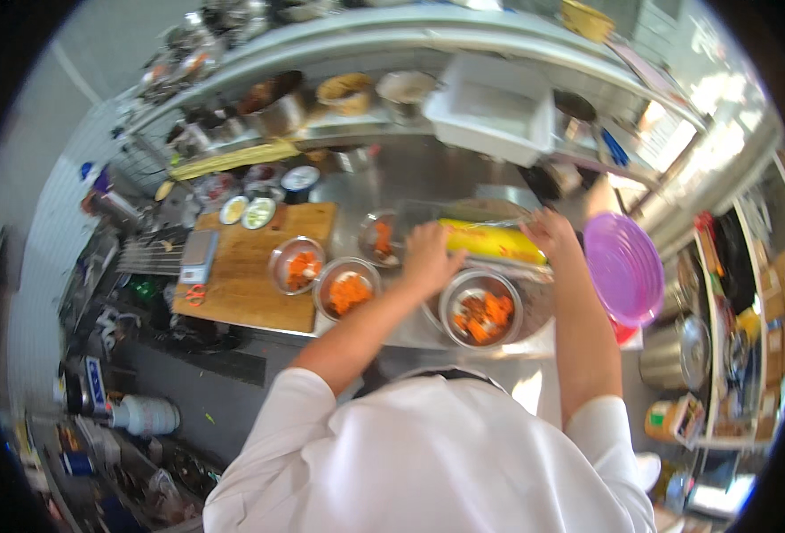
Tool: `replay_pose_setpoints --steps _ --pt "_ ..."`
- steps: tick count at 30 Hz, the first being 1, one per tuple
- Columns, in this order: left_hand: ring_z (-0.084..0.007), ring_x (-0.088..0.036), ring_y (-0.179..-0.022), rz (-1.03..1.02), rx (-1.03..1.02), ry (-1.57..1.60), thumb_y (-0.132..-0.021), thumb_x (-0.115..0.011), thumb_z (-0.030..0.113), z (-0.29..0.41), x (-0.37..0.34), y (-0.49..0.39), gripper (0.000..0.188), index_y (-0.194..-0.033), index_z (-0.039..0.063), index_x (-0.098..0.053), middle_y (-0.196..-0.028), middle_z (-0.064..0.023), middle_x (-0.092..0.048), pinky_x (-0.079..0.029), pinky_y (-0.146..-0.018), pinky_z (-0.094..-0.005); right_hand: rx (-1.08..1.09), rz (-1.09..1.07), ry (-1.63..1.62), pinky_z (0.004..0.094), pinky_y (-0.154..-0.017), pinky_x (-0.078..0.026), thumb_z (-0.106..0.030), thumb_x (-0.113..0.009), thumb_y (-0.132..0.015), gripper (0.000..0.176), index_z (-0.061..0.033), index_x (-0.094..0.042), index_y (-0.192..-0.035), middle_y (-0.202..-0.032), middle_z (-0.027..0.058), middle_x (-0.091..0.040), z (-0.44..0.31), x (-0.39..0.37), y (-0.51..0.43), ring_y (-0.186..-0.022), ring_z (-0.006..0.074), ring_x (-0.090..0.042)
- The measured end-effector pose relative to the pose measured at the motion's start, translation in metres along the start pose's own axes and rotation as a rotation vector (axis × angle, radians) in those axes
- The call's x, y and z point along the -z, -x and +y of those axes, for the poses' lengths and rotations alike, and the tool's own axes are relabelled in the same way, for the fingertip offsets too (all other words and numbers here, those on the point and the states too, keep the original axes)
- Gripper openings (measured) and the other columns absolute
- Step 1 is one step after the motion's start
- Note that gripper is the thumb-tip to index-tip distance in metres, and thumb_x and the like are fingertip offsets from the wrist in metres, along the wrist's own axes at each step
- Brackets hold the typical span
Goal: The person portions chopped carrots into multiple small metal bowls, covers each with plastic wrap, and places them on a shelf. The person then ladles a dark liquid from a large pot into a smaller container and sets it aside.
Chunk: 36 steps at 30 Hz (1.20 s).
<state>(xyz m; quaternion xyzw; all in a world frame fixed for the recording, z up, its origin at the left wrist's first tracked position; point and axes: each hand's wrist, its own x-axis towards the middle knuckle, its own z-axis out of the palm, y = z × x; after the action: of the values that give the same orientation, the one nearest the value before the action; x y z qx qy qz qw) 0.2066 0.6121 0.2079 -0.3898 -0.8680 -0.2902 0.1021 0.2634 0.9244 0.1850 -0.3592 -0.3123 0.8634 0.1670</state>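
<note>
A yellow cling film box (pixel 492 241) lies across the steel worktop in front of me. My left hand (pixel 431 258) is at its left end, thumb apart from the fingers; blur hides how firmly it touches. At the right end, my right hand (pixel 551 233) pinches the edge of clear plastic film (pixel 509 223) stretched along the box's far side. Close below stands a steel bowl (pixel 480 309) with orange shreds, probably carrot, and brown bits. Left of my hands are more steel bowls with orange shreds: one bowl (pixel 378 238) beyond my forearm, another (pixel 347 289) nearer, a third (pixel 297 265) on the board.
A wooden cutting board (pixel 259 266) at left carries a scale (pixel 198 256), orange-handled scissors (pixel 195 294) and small dishes. A purple plastic basin (pixel 624 270) stands beside my right forearm. Above the worktop's back runs a shelf with a white tub (pixel 492 110) and pots.
</note>
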Motion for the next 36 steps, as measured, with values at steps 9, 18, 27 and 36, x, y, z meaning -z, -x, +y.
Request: replay_pose_setpoints --steps 9,18,27,36 --pt "-0.0354 -0.066 -0.106 -0.266 0.044 0.016 -0.092 -0.067 0.028 -0.041 -0.044 -0.058 0.024 -0.104 0.008 -0.072 -0.106 -0.0142 -0.070 -0.050 -0.091 -0.0487 0.170 -0.026 -0.008 0.0559 -0.098 -0.059 0.008 -0.051 -0.101 0.021 -0.0106 -0.041 -0.100 -0.075 0.0001 -0.039 -0.027 -0.028 0.029 -0.059 0.0108 -0.039" --pt "-0.0355 -0.069 -0.101 -0.426 -0.028 -0.080 -0.092 -0.066 0.023 -0.019 -0.042 -0.082 0.020 -0.102 0.006 -0.068 -0.104 -0.0186 -0.071 -0.053 -0.088 -0.0462 0.204 -0.128 -0.111 0.0605 -0.095 -0.059 0.012 -0.054 -0.096 0.024 -0.0112 -0.046 -0.093 -0.074 0.0021 -0.046 -0.033 -0.020 0.012 -0.059 0.0139 -0.045" --pt "-0.0296 -0.072 -0.082 0.056 0.081 0.426 -0.098 -0.053 0.007 0.000 0.029 -0.148 0.009 -0.098 0.002 -0.061 -0.084 -0.0128 -0.072 -0.054 -0.077 -0.0388 0.506 -0.328 -0.121 0.0569 -0.105 -0.054 0.005 -0.057 -0.099 0.016 -0.0082 -0.049 -0.092 -0.074 0.0015 -0.049 -0.091 -0.063 0.089 -0.061 0.0135 -0.048" --pt "-0.0243 -0.060 -0.084 -0.829 -0.308 0.485 -0.094 -0.063 0.008 0.013 0.100 0.067 0.006 -0.092 0.006 -0.068 -0.084 -0.0079 -0.065 -0.049 -0.085 -0.0334 -0.004 -0.675 0.787 0.0292 -0.068 -0.054 -0.005 -0.065 -0.096 0.017 -0.0018 -0.071 -0.112 -0.089 0.0019 -0.064 0.012 0.107 0.296 -0.079 0.0101 -0.062"
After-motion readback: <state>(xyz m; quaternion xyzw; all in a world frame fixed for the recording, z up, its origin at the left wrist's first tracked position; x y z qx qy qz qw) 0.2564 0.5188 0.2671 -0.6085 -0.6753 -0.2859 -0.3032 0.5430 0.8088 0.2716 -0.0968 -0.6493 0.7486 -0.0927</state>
